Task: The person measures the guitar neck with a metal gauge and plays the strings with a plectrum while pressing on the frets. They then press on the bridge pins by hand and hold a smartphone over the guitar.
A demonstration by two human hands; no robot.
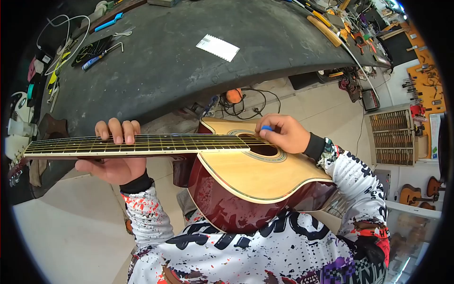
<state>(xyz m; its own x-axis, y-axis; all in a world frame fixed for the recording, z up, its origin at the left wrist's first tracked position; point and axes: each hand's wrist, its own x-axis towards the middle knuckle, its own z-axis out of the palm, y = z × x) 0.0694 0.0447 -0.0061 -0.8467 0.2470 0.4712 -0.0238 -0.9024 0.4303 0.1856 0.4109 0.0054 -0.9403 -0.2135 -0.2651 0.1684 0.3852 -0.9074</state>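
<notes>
An acoustic guitar [255, 177] with a pale top and dark red glossy sides lies across my lap, its neck pointing left. My left hand [116, 149] is wrapped round the neck, thumb underneath and fingertips on the strings over the fretboard [175, 143]. Over the sound hole [262, 147], my right hand [286, 134] pinches a small blue guitar pick [266, 128] close to the strings. Whether the pick touches a string cannot be made out. The headstock [16, 168] with its tuners is at the far left.
A dark workbench [156, 61] curves ahead, bearing a white card [218, 47], a blue-handled tool [101, 57] and clutter at both ends. Black cable [255, 111] lies on the floor beyond the guitar. A wooden rack [391, 137] and hung guitars [411, 195] are at right.
</notes>
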